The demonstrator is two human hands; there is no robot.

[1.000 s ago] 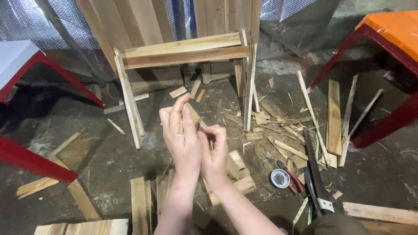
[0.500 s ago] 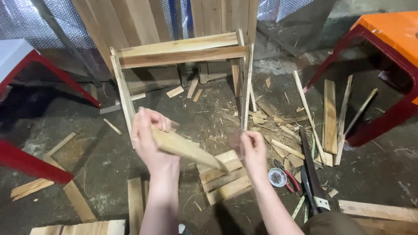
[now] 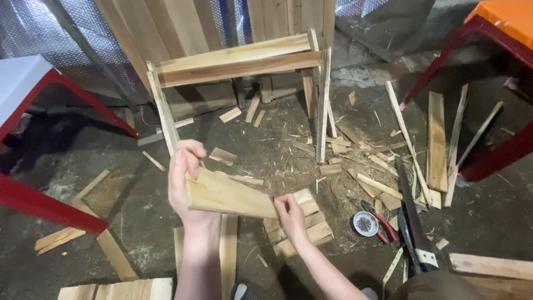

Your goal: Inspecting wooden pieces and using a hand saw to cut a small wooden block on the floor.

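My left hand (image 3: 186, 186) grips one end of a short light wooden board (image 3: 230, 195), holding it flat above the floor. My right hand (image 3: 290, 214) pinches the board's other end, fingers curled over its edge. Just below and right of that hand lies a small stack of short wood blocks (image 3: 302, 225). Behind the board stands a wooden frame (image 3: 239, 61) of two slats on thin legs.
Wood scraps and long strips (image 3: 436, 141) litter the concrete floor. A small round tin of nails (image 3: 365, 224), red-handled pliers (image 3: 383, 222) and a dark saw-like tool (image 3: 411, 219) lie at right. Red stool legs stand at left (image 3: 47, 205) and right (image 3: 494, 158). Planks (image 3: 227, 255) lie under my arms.
My hands were together, then parted. The left hand raised the board, and the right hand has now come back and taken hold of its right end.
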